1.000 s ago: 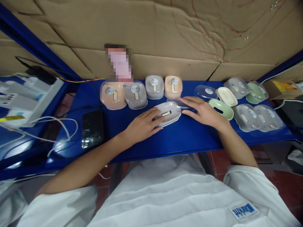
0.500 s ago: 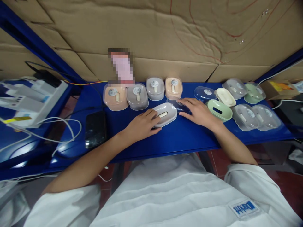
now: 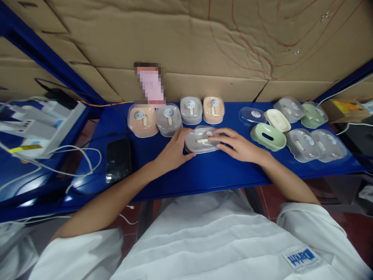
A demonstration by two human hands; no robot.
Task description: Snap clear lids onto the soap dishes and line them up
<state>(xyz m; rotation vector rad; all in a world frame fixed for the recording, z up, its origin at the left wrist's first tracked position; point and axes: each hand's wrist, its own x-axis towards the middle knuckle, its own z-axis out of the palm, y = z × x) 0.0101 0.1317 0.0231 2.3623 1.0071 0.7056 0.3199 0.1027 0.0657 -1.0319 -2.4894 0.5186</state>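
Note:
In front of me on the blue table is a grey soap dish (image 3: 194, 150) with a pale insert showing in its middle. A clear lid (image 3: 201, 130) with a round sticker lies over it; whether it sits fully flush I cannot tell. My left hand (image 3: 172, 151) is wrapped round the dish's left end, thumb at the near side. My right hand (image 3: 240, 145) has its fingertips closed on the right end of the lid. To the right are a green soap dish (image 3: 256, 137), a cream insert (image 3: 278, 119) and another clear lid (image 3: 247, 115).
Several lidded soap dishes (image 3: 190, 111) stand at the back left, with more lidded soap dishes (image 3: 303, 146) on the right. A black phone (image 3: 118, 160) lies left of my arm. White cables (image 3: 90, 169) run beside it. Cardboard (image 3: 204, 46) lines the back.
My right hand has brought the clear lid leftward from the table onto the grey dish. My left hand has shifted from the dish's near side to grip its left end.

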